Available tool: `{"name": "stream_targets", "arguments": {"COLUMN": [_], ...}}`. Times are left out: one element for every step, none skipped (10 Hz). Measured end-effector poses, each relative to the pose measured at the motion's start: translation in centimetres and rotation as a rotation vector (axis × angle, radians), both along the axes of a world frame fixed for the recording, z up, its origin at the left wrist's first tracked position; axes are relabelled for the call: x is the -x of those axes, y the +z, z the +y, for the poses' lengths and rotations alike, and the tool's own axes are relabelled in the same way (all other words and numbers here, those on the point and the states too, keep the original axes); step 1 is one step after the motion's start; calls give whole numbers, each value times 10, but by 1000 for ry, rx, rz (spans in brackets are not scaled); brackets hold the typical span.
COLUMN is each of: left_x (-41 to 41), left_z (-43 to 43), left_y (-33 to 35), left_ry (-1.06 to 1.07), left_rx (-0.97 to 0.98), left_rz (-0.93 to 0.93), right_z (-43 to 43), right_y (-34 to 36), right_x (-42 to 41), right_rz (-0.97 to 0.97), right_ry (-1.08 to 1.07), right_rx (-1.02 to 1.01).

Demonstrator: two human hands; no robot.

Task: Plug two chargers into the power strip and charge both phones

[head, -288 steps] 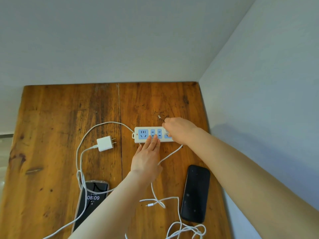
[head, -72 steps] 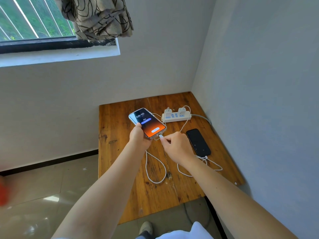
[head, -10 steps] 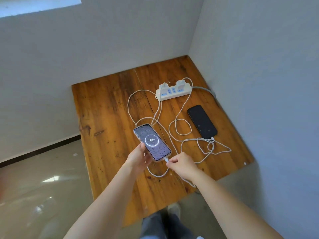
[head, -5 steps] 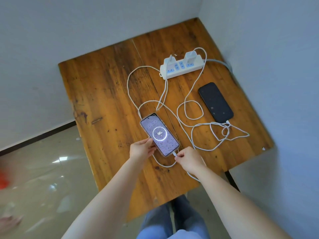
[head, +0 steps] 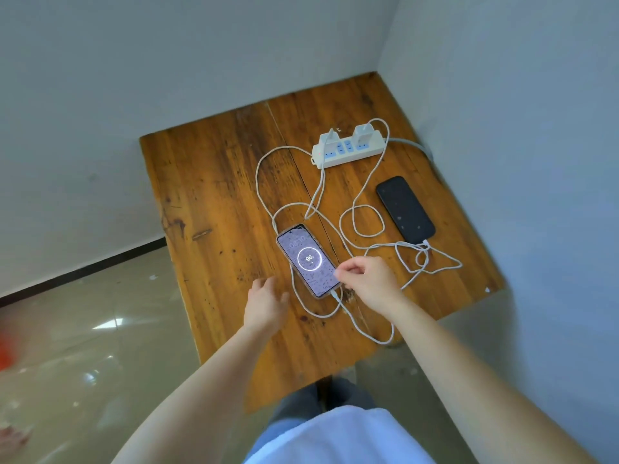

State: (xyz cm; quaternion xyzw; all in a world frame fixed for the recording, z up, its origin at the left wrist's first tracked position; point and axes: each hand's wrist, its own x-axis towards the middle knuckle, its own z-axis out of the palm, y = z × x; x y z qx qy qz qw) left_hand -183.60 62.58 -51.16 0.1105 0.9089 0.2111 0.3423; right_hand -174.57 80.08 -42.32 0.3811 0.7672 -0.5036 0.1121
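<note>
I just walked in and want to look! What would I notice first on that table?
The lit phone near the table's front edge, its screen glowing with a ring and "96", lying between the left hand and the right hand. Then the white power strip at the back with two chargers in it, and white cables looping to a dark phone on the right.

soft even daylight — glare patches on the glossy floor (head: 100, 326), wide-angle bending and blur at edges

A blurry red thing (head: 5, 349) is cut off at the left edge. The table's (head: 214, 195) near corner hides behind the person's legs. The lit phone's (head: 307, 260) small words are too blurry to read.
</note>
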Motion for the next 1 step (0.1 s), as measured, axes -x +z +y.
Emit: {"name": "stream_targets", "arguments": {"left_x": [-8], "left_z": [-26], "left_y": [-6], "left_ry": [-158], "left_rx": [149], "left_rz": [-61], "right_z": [10], "right_y": [67], "right_x": [-9], "right_rz": [206], "right_ry": [-65], "right_rx": [39]}}
